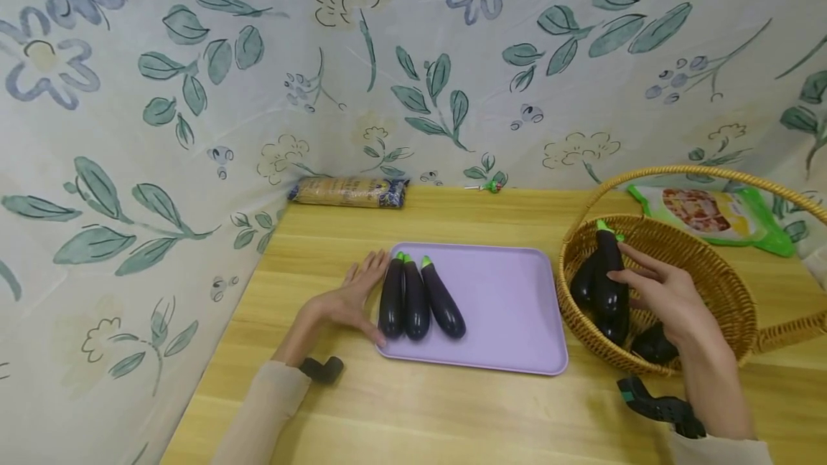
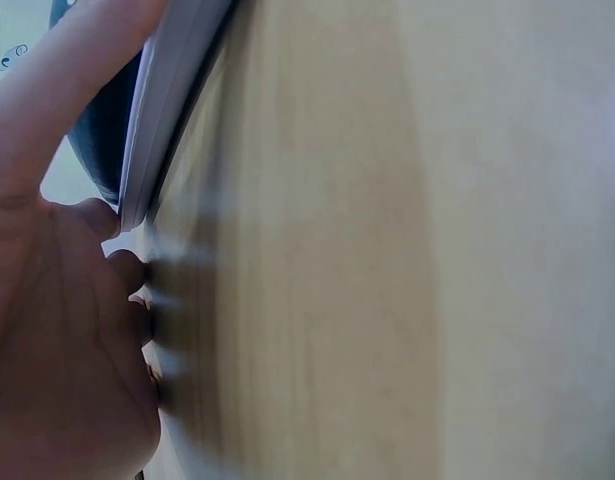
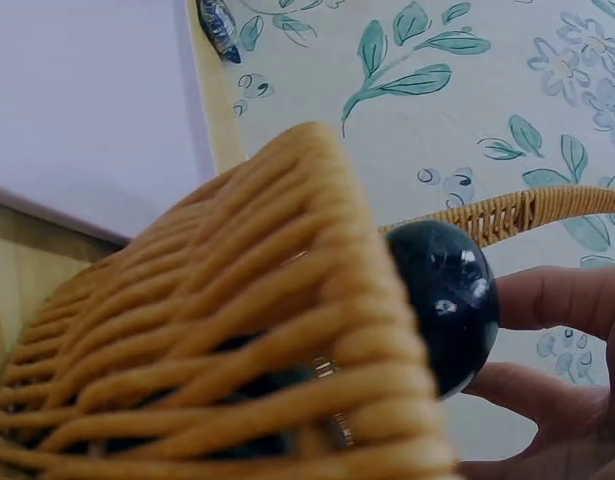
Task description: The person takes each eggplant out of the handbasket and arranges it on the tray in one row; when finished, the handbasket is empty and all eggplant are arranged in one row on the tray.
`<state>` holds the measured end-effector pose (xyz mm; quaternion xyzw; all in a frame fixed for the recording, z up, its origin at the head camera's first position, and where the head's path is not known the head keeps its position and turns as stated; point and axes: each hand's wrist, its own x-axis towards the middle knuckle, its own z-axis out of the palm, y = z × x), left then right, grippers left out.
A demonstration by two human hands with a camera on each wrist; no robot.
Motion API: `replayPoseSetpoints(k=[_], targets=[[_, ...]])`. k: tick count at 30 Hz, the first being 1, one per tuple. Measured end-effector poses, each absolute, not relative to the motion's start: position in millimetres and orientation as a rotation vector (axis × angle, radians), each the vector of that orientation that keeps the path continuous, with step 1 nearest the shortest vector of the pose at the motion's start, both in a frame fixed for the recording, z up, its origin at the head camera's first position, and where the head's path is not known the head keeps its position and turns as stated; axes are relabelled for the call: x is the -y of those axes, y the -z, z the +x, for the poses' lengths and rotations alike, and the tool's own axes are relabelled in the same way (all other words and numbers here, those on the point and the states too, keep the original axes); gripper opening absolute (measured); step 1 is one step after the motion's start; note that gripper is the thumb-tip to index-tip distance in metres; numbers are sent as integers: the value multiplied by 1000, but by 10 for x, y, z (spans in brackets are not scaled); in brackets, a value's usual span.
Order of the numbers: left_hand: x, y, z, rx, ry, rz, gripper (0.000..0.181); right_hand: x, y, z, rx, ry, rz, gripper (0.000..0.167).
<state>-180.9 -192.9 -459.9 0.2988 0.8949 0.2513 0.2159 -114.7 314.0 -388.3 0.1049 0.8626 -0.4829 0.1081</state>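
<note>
Three dark eggplants with green stems lie on a lilac tray (image 1: pixel 504 307): one eggplant (image 1: pixel 391 300) by its left rim, another (image 1: pixel 416 303) beside it, a third (image 1: pixel 443 300) slanting a little apart. My left hand (image 1: pixel 349 303), fingers spread, touches the tray's left edge; the left wrist view shows its palm (image 2: pixel 67 330) beside that edge. Inside the wicker basket (image 1: pixel 717 293), my right hand (image 1: pixel 672 300) pinches an eggplant (image 1: pixel 610 285) between thumb and fingers. Its rounded end (image 3: pixel 442 300) shows above the rim in the right wrist view. More eggplants, including one (image 1: pixel 655 343) lower down, lie in the basket.
A pasta packet (image 1: pixel 349 192) lies at the back left of the wooden table (image 1: pixel 452 415). Behind the basket is a green-edged food bag (image 1: pixel 711 214). A small green and red item (image 1: pixel 492 186) sits by the floral cloth backdrop. The basket's tall handle (image 1: pixel 698 171) arches over it.
</note>
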Motion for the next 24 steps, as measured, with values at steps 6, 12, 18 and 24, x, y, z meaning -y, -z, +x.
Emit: replayPoseSetpoints(k=[6, 12, 18, 24], targets=[[1923, 4606, -1812, -2476, -697, 827, 157, -3121, 3776, -1068, -2534, 1452, 277, 70], [1927, 4580, -1805, -2472, -706, 815, 157, -3055, 3664, -992, -2520, 1486, 228, 69], [1930, 4596, -1813, -2476, -698, 837, 157, -3077, 3609, -884, -2514, 1437, 140, 64], [1931, 4594, -1806, -2475, -700, 835, 157, -3021, 3592, -828, -2528, 1398, 103, 63]])
